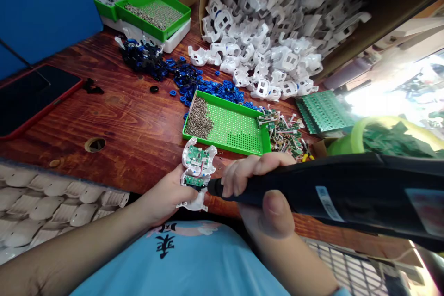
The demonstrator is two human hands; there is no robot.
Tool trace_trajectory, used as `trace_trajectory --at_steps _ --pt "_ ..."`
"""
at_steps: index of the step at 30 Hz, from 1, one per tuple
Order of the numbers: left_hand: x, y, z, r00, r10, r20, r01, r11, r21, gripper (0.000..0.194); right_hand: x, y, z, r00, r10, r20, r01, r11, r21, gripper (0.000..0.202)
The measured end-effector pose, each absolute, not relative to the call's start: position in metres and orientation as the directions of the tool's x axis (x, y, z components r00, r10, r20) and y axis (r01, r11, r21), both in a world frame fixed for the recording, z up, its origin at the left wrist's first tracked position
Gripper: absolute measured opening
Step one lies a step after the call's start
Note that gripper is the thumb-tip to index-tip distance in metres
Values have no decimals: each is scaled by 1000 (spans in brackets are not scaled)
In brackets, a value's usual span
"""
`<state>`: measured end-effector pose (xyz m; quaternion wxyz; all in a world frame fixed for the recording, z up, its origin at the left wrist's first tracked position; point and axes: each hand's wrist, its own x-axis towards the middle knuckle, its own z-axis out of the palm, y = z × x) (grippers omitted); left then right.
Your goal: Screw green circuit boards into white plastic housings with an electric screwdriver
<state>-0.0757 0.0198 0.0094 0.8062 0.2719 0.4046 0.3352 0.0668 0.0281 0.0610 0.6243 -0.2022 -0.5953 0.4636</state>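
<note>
My left hand (173, 192) is closed on a white plastic housing (198, 166) at the table's near edge. Two green circuit boards and a thin red wire show inside that housing. A black electric screwdriver (312, 189) is gripped in my right hand (260, 185), its body reaching to the right edge of the view. The tool's narrow nose meets the housing's right side beside the lower board; its bit is too small to make out. Just beyond the housing lies a green perforated tray (239, 125), with small screws (199, 118) heaped at its left end.
Behind the tray are blue parts (222, 90) and a large pile of white housings (270, 51). Loose circuit boards (286, 132) lie to its right, near a yellow-green bucket (347, 138). A phone (34, 95) rests at left; another green tray (156, 14) stands at back left.
</note>
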Motion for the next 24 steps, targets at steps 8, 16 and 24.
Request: trace_trajectory --at_steps 8,16,24 --pt "-77 20 8 526 708 -472 -309 676 669 49 91 64 80 76 794 604 -293 596 -747 19" --pt "-80 21 7 542 694 -473 -245 669 702 51 106 151 44 341 745 573 -137 642 -754 25" --pt "-84 19 -3 531 696 -484 -206 660 723 51 99 156 38 301 771 561 -127 615 -778 27"
